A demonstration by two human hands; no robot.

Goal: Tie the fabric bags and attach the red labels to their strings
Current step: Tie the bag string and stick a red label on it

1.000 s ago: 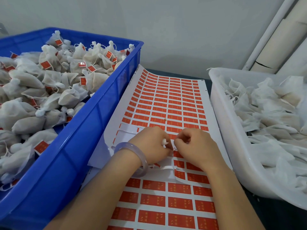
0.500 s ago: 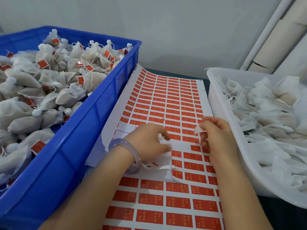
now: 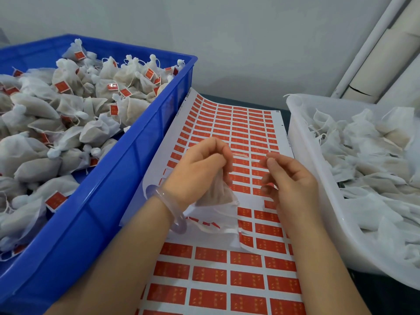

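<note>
Both hands have lifted off the sheet [image 3: 250, 201] since half a second ago, and I now have the bag [image 3: 217, 193] in plain view. Nearest on my feed, rows of red labels [image 3: 210, 275] run away between the forearms. Above them the left hand [image 3: 200, 169], with a bracelet [image 3: 168, 208] on its wrist, pinches the bag by its neck. The bag hangs over the sheet, long axis near upright, neck up, broad end pointing down. The right hand [image 3: 293, 183] pinches the string [image 3: 246, 155], which I see blurred and stretched level between the two hands. Farther left, a blue crate [image 3: 127, 160] holds tied bags [image 3: 95, 133] with labels on them. Farther right, a white tub [image 3: 300, 133] holds loose bags [image 3: 368, 155].
</note>
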